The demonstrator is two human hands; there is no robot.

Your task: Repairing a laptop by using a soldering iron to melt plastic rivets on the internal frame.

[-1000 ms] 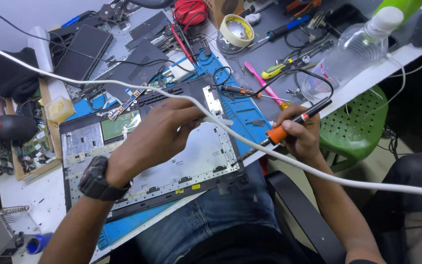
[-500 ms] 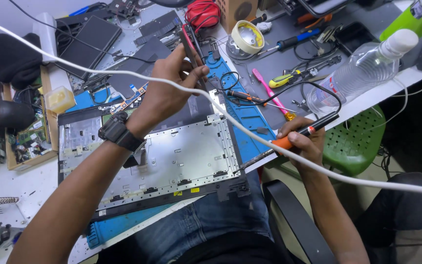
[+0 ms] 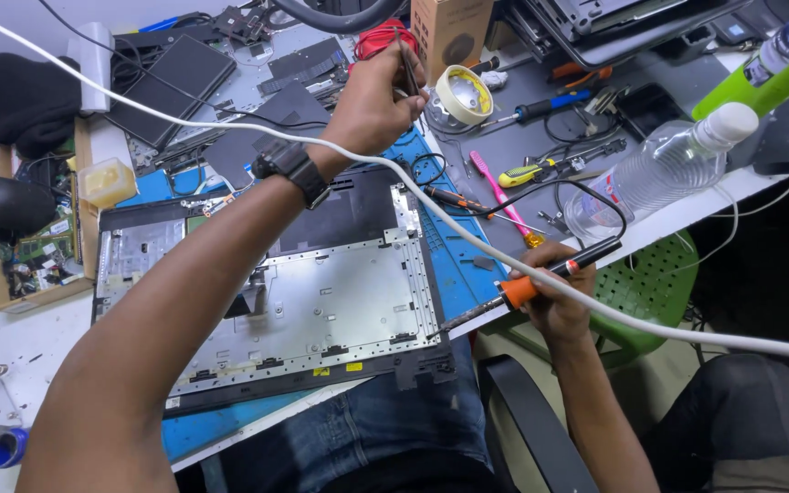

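Reaching farther back now, left hand (image 3: 372, 100) is clenched on thin tweezers (image 3: 408, 66) beyond the laptop chassis (image 3: 321, 301); right hand (image 3: 554, 297) keeps the soldering iron (image 3: 527, 288) gripped.

Not much packaging here. A brown cardboard box (image 3: 449, 35) stands at top centre of the frame, upright, with a dark round picture printed on its face. Right of centre a clear plastic bottle (image 3: 655, 173) lies on its side, with a red and blue label strip (image 3: 606, 190) near its base. Two tiny yellow stickers (image 3: 337, 370) sit on the laptop chassis (image 3: 321, 310), lower centre.
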